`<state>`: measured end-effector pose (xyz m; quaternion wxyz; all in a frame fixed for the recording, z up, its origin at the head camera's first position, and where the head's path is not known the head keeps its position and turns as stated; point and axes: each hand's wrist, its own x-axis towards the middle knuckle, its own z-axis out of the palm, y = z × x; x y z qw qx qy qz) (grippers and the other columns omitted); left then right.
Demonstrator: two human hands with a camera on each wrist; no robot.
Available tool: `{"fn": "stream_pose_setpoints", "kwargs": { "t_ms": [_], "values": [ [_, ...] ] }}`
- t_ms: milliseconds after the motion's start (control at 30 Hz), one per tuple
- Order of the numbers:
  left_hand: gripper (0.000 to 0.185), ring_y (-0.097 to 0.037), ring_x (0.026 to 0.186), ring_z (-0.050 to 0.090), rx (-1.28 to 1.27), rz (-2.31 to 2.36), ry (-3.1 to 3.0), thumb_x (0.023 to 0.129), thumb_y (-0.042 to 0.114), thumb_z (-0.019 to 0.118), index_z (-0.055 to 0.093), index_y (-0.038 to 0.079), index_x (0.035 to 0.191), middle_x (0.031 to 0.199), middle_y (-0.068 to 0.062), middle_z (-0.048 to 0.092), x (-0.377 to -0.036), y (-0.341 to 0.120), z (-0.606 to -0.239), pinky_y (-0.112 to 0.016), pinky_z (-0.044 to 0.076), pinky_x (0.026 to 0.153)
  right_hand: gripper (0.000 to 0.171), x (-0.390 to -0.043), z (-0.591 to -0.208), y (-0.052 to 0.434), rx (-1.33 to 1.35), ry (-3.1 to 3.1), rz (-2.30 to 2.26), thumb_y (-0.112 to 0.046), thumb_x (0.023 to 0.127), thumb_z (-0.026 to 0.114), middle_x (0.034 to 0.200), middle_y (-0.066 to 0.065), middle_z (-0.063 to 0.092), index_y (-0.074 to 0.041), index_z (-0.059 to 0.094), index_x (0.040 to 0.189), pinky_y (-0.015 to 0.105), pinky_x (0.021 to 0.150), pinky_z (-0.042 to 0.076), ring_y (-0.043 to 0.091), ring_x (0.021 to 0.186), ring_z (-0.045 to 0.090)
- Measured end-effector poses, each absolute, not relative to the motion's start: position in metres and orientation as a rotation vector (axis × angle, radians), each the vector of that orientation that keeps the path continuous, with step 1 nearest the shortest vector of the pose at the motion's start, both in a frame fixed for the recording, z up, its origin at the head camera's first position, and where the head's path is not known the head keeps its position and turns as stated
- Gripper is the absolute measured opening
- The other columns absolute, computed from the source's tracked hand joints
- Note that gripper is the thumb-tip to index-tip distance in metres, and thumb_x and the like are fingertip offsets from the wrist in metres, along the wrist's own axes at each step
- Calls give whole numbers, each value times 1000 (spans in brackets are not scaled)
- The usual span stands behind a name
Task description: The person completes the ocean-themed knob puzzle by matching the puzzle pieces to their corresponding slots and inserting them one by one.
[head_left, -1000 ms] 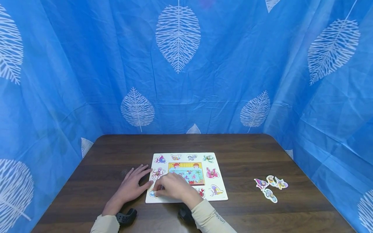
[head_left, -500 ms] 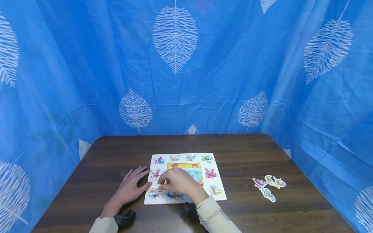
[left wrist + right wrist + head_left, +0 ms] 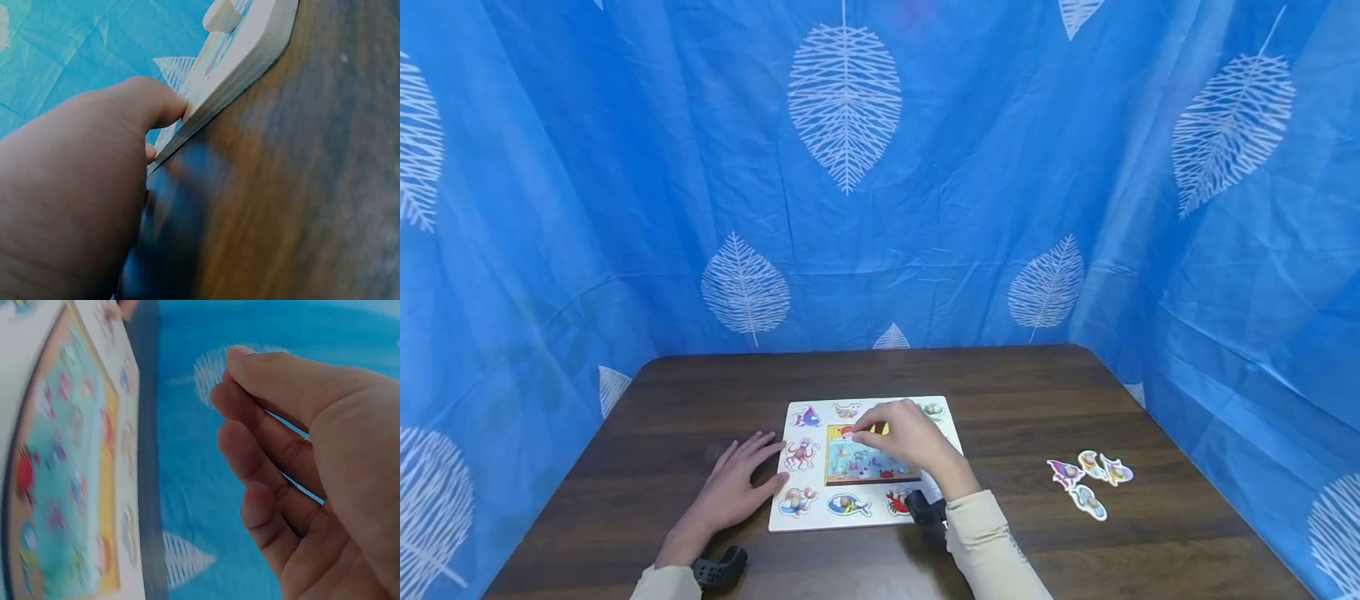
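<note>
A white knobbed puzzle board (image 3: 820,522) lies on the table, with an aquarium picture (image 3: 865,462) in its middle. Sea-animal pieces sit along its border, among them an octopus (image 3: 801,454), a striped fish (image 3: 848,504) and a multicoloured piece (image 3: 797,502) at the near left corner. My left hand (image 3: 741,485) rests at the board's left edge, fingers spread; in the left wrist view its thumb (image 3: 164,107) touches the edge. Above the picture hovers my right hand (image 3: 906,435). In the right wrist view its thumb meets the index finger, with nothing visible between them.
Several loose puzzle pieces (image 3: 1066,473) lie grouped on the right of the brown wooden table (image 3: 1000,383). A blue curtain (image 3: 940,167) with white leaves hangs behind and at both sides. Each wrist wears a black band (image 3: 721,568).
My right hand has left the near left corner piece, which stays on the board, and moved up and to the right over the picture. The left hand keeps its place.
</note>
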<state>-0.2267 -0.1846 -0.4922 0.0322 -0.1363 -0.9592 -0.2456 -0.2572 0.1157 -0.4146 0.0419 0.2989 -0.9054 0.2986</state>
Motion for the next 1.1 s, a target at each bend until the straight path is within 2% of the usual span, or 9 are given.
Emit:
{"fn": "stream_pose_setpoints", "kwargs": {
  "t_ms": [200,433,800,1100],
  "values": [
    [58,-44,150,35,-440,-752,-2937,98,45,68,59,14,146,157,-20,48,-227,-186,-493,-70,19,121,12,-264,-409,143,765,-2750,961,-20,93,79,93,-9,77,-17,83,103,26,69,50,7,81,61],
    [57,-43,150,35,-427,-746,-2948,98,43,68,59,14,146,157,-19,48,-226,-184,-492,-69,19,121,14,-266,-405,162,624,-2772,1010,-21,93,79,98,-8,77,-17,82,106,30,77,52,9,87,61],
    [56,-43,150,36,-442,-746,-2948,98,42,69,60,13,145,156,-20,48,-225,-184,-489,-69,20,122,15,-271,-409,196,532,-2758,1071,-20,93,78,97,-5,76,-16,81,107,28,71,52,12,84,61],
    [58,-43,151,34,-440,-743,-2957,97,44,69,59,14,146,157,-19,47,-226,-185,-491,-68,19,122,18,-268,-410,239,434,-2792,1120,-23,94,77,97,-3,75,-15,80,110,32,76,55,15,83,63]
  ]
}}
